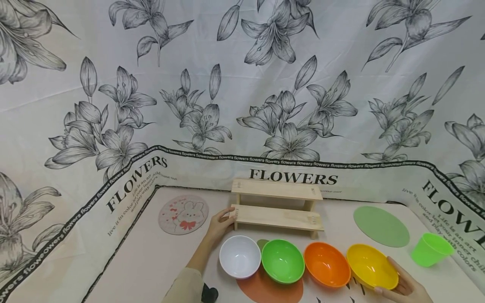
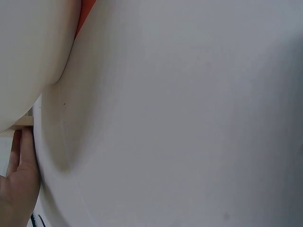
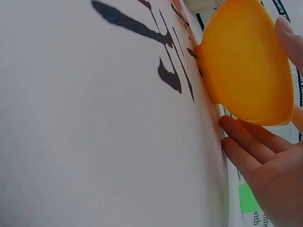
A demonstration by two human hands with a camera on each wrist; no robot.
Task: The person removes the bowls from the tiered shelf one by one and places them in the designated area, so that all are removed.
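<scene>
At its left end, a two-tier wooden shelf is gripped by my left hand, fingers at the lower board's edge. The left wrist view shows that hand's fingers against the wood, beside the pale side of the white bowl. My right hand holds a yellow bowl by its right side. Seen from the right wrist, the thumb lies along the bowl's rim, with other fingers low beside it. An orange bowl, a green bowl and the white bowl continue the row leftward.
A bright green cup stands at the right, near a round green mat. On the left lies a round pink rabbit mat. An orange-red round patch shows under the bowls. Flower-printed cloth hangs behind the table.
</scene>
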